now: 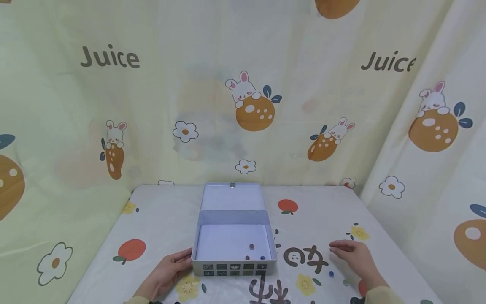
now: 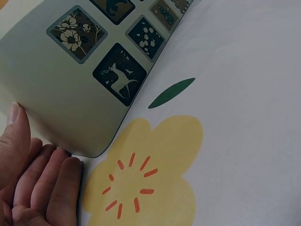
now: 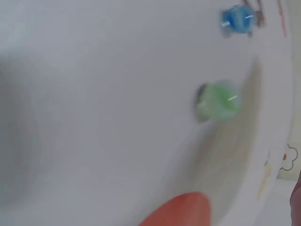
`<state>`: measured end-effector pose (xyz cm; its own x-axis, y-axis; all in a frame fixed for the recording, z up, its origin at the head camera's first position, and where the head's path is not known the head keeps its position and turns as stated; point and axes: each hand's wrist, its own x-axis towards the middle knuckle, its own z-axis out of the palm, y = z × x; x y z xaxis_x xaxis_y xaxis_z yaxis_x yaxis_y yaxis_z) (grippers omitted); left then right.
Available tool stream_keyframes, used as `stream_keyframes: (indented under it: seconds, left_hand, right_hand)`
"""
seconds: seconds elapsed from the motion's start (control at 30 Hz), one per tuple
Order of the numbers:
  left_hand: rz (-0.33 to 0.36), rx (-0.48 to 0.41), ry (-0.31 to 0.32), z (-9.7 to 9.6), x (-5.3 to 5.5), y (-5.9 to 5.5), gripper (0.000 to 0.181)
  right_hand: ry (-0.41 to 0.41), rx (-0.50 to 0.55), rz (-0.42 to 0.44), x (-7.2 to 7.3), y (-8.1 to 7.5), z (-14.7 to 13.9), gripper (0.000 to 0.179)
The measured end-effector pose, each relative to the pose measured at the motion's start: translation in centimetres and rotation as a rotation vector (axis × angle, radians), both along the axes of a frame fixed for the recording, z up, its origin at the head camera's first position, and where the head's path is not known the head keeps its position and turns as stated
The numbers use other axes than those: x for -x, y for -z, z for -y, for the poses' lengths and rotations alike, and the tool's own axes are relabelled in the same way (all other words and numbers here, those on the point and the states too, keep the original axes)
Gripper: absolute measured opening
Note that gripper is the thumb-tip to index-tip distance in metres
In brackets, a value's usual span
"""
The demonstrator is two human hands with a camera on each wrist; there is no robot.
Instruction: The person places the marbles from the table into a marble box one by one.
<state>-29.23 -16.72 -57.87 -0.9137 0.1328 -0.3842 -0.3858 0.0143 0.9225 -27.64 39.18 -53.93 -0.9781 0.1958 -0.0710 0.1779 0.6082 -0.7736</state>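
Note:
An open tin box (image 1: 234,267) with small picture squares along its front stands mid-table, its lid (image 1: 232,196) tipped back. Inside lie a blue marble (image 1: 263,257) and two brownish marbles (image 1: 252,246). My left hand (image 1: 167,272) rests against the box's left side; in the left wrist view its fingers (image 2: 40,183) touch near the bottom corner. To the box's right, my right hand (image 1: 355,257) hovers over the table, fingers extended, seemingly holding nothing. Below it are a blue marble (image 1: 331,274) and a clear greenish marble (image 3: 218,100), blurred in the right wrist view.
A pale tablecloth (image 1: 163,215) printed with fruit, flowers and lettering covers the table. Printed curtains (image 1: 296,147) hang behind it and along both sides. A dark round object (image 1: 355,300) shows at the bottom edge beside the right wrist.

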Motion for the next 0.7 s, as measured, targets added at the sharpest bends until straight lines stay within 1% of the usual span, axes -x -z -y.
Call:
stream_keyframes:
  seconds: [0.07,0.17,0.3,0.4,0.5,0.7]
  left_hand:
    - [-0.004,-0.003,-0.001,0.0,0.0,0.1,0.063]
    - [-0.008,-0.009,0.001,0.0,0.0,0.1,0.064]
    - [-0.009,-0.009,0.014,0.1,-0.2,0.0,0.065]
    - [-0.011,-0.010,0.026,0.2,-0.2,0.0,0.064]
    - [-0.016,-0.012,0.039,0.2,-0.2,0.0,0.064]
    - [-0.025,-0.025,0.045,0.2,-0.1,0.2,0.065]
  right_hand:
    - [0.007,0.044,-0.006,0.1,-0.3,0.0,0.036]
    - [-0.002,0.062,-0.023,0.6,-0.8,0.6,0.037]
    - [-0.024,0.097,-0.041,1.3,-1.3,2.6,0.035]
    - [-0.057,0.128,-0.062,1.9,-1.9,4.9,0.033]
    - [-0.110,0.148,-0.102,2.7,-2.7,7.7,0.030]
    - [-0.209,0.169,-0.186,4.9,-4.6,14.1,0.020]
